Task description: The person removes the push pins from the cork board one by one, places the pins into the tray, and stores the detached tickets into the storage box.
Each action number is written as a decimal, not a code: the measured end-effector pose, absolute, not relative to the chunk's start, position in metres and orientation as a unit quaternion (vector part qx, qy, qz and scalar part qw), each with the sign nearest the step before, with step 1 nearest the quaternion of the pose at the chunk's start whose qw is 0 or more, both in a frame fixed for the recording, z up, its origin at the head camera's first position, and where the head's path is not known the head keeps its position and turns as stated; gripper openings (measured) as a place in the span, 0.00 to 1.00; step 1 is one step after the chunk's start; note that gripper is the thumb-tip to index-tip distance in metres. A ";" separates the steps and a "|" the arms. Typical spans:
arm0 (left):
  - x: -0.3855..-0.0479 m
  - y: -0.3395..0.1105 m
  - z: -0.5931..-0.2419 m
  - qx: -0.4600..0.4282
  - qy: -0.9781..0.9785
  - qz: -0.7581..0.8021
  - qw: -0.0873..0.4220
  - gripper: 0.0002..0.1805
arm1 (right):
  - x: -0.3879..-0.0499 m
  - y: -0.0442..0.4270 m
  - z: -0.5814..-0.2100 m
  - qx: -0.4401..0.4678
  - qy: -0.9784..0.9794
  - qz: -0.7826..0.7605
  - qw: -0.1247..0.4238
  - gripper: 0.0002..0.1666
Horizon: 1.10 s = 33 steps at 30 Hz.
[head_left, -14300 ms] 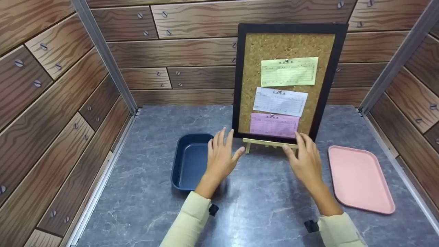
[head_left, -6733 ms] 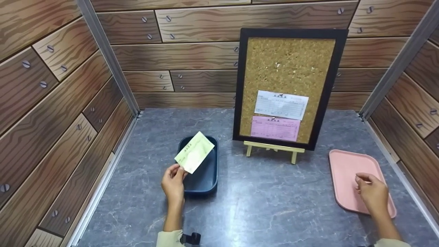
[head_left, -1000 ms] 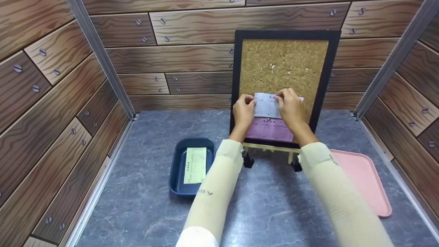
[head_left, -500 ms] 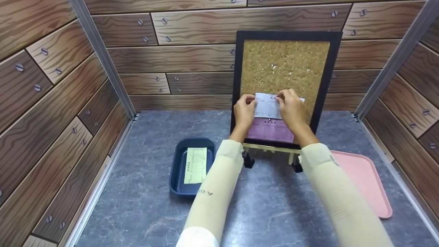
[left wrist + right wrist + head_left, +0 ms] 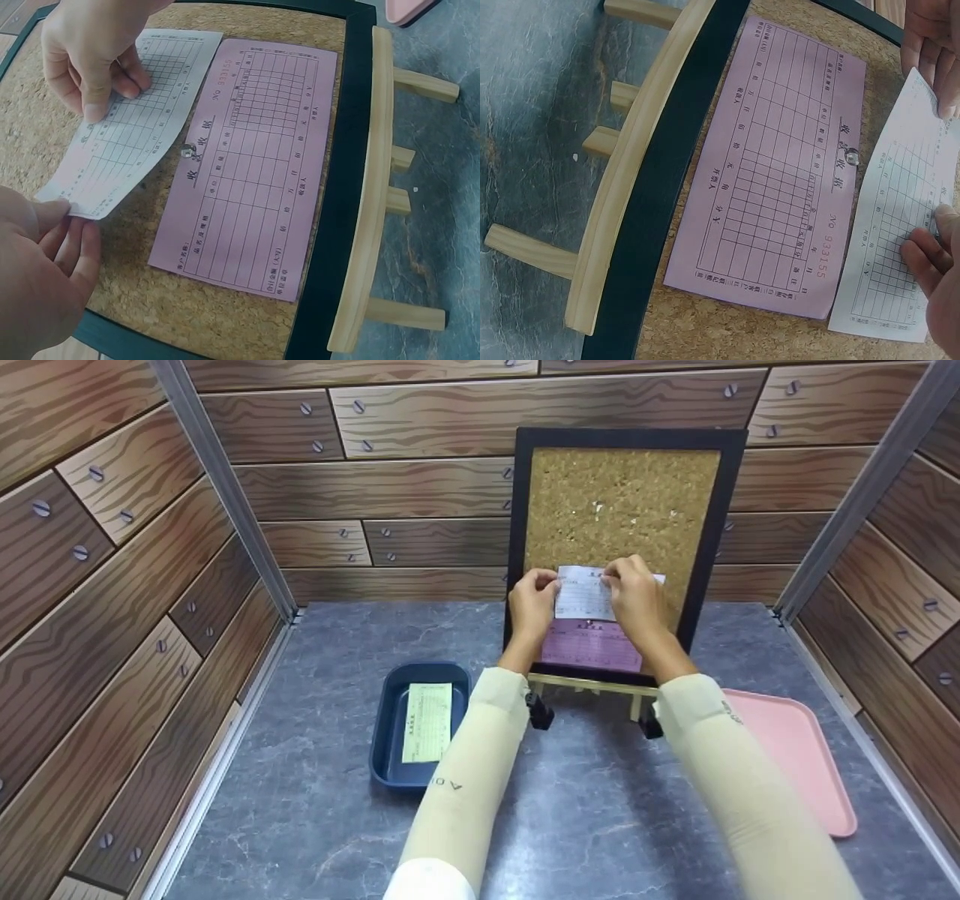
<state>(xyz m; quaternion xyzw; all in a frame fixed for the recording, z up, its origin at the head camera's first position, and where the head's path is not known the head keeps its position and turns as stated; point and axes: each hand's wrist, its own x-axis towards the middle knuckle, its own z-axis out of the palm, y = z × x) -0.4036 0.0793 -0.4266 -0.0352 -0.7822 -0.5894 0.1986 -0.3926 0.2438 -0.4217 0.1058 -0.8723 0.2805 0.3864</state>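
A white receipt slip [image 5: 576, 598] hangs on the framed corkboard [image 5: 622, 495], its lower part bowed off the cork. My left hand [image 5: 531, 604] pinches its left edge between thumb and fingers. At the slip's top middle, my right hand [image 5: 637, 598] has thumb and fingers curled together where its push pin sat; the fingertips hide that pin. Just below, a pink receipt slip [image 5: 240, 172] stays fixed by a clear push pin [image 5: 851, 157]. A yellow-green receipt slip [image 5: 427, 724] lies flat in the blue tray [image 5: 380, 735].
A small wooden easel [image 5: 585, 682] props up the board near the back wall. To the right lies a pink tray [image 5: 814, 757], partly behind my right sleeve. Wood-patterned panels [image 5: 405, 487] enclose the grey marbled tabletop [image 5: 300, 810].
Since the oldest frame, the yellow-green slip has gone from the board into the blue tray. Both hands have come to the white slip; over the last second they have barely moved.
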 end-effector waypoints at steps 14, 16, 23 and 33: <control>-0.399 0.067 -0.432 -0.051 -0.739 -0.648 0.176 0.03 | -0.384 0.237 -0.422 0.114 -0.865 0.347 0.346 0.07; -0.399 0.065 -0.432 -0.051 -0.734 -0.653 0.177 0.04 | -0.382 0.236 -0.421 0.114 -0.861 0.353 0.348 0.07; -0.396 0.057 -0.431 -0.052 -0.717 -0.671 0.184 0.04 | -0.375 0.236 -0.418 0.129 -0.840 0.386 0.360 0.07; -0.381 0.044 -0.432 -0.060 -0.676 -0.713 0.177 0.06 | -0.358 0.244 -0.415 0.113 -0.830 0.409 0.361 0.07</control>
